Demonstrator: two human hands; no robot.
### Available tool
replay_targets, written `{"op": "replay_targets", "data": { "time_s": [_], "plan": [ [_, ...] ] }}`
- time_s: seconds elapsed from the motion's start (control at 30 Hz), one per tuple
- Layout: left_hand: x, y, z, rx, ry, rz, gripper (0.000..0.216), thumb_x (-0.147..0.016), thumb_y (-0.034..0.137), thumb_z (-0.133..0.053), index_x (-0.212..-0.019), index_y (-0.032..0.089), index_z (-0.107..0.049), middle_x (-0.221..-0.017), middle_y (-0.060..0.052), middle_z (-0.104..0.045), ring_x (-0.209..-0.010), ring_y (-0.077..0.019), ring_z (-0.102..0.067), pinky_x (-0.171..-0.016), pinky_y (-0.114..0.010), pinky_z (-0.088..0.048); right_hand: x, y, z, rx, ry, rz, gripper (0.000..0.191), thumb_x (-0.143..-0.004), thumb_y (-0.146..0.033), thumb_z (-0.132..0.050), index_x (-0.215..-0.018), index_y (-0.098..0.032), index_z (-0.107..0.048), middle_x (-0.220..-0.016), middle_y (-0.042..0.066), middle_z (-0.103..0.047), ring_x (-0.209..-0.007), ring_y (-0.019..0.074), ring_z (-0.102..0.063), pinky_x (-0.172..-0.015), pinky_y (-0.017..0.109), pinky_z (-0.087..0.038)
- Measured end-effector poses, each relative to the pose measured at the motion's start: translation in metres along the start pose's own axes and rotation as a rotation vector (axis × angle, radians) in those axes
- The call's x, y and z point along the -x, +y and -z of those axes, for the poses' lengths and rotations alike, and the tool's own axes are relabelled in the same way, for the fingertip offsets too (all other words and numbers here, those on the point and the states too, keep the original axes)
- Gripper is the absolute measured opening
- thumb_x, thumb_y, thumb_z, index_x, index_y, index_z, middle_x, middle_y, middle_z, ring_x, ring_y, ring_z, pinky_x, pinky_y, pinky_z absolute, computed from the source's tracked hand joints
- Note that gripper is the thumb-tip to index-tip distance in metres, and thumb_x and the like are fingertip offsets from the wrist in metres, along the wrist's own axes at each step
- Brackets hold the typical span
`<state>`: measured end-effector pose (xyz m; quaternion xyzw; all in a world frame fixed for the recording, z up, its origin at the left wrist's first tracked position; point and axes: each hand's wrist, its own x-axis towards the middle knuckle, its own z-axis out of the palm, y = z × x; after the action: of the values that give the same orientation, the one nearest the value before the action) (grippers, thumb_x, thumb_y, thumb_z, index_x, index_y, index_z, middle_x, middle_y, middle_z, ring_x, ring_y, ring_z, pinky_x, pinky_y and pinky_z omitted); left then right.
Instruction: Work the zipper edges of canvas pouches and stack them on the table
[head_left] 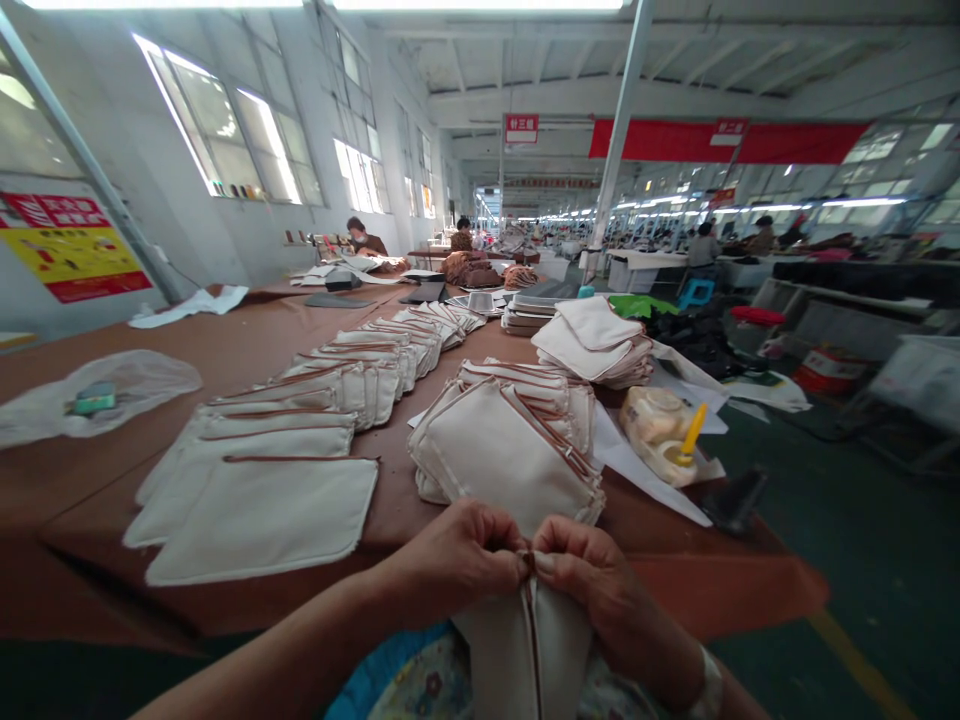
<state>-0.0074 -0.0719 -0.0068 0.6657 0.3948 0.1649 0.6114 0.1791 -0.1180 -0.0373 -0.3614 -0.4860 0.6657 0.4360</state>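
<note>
From the head camera: two red signs hang from the roof beams far ahead of the hands; their white characters are too small to read. A red and yellow poster (pixel 71 247) sits on the wall far to the left, its print also unreadable.

Both hands meet low in the middle, pinching the top end of one cream pouch (pixel 525 650) that hangs down between them. The left hand (pixel 457 555) is closed, thumb and fingers gripping the pouch's edge at the zip. The right hand (pixel 589 580) is closed too, gripping the same spot from the other side, fingertips touching the left's.

Just beyond the hands on the table (pixel 225 345) lies a stack (pixel 506 450) of like pouches; the number in it cannot be counted. To the left a long overlapping row (pixel 300 440) of pouches runs away from the hands. A second stack (pixel 596 343) lies farther off, right of centre. One bottle (pixel 664 432) with a yellow nozzle lies right of the near stack. One clear bag (pixel 97 395) lies far left. Several people sit at tables far beyond.
</note>
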Motion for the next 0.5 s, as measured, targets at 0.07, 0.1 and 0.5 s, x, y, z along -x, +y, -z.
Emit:
{"op": "replay_targets", "data": {
  "time_s": [0.07,0.1,0.5],
  "plan": [
    [0.002,0.002,-0.001,-0.109,0.013,-0.016,0.017,-0.077,0.028,-0.057,-0.073,0.013,-0.061,-0.059,0.005,-0.041,-0.053,-0.0087,-0.028,-0.046,-0.023,-0.02,0.001,-0.001,0.0,0.07,-0.01,0.06,0.026,-0.083,-0.036,-0.065,-0.078,-0.016,-0.05,-0.066,-0.005,-0.041,-0.06,0.009,-0.03,-0.052,0.021,-0.025],
    [0.003,0.004,-0.002,-0.152,0.018,-0.021,0.015,-0.076,0.027,-0.056,-0.073,0.013,-0.06,-0.059,0.005,-0.041,-0.053,-0.0087,-0.029,-0.046,-0.022,-0.021,0.002,-0.001,0.0,0.113,-0.007,0.087,0.026,-0.083,-0.036,-0.066,-0.078,-0.016,-0.05,-0.067,-0.004,-0.043,-0.061,0.0094,-0.032,-0.053,0.021,-0.026],
    [0.013,0.008,-0.003,0.054,-0.085,-0.021,0.021,-0.078,0.031,-0.061,-0.072,0.011,-0.06,-0.061,0.005,-0.042,-0.055,-0.0085,-0.03,-0.048,-0.021,-0.022,0.01,0.003,-0.01,0.176,0.168,0.106,0.004,-0.075,-0.017,-0.061,-0.073,-0.015,-0.059,-0.065,-0.004,-0.046,-0.064,0.0113,-0.036,-0.057,0.023,-0.029]
  ]
}}
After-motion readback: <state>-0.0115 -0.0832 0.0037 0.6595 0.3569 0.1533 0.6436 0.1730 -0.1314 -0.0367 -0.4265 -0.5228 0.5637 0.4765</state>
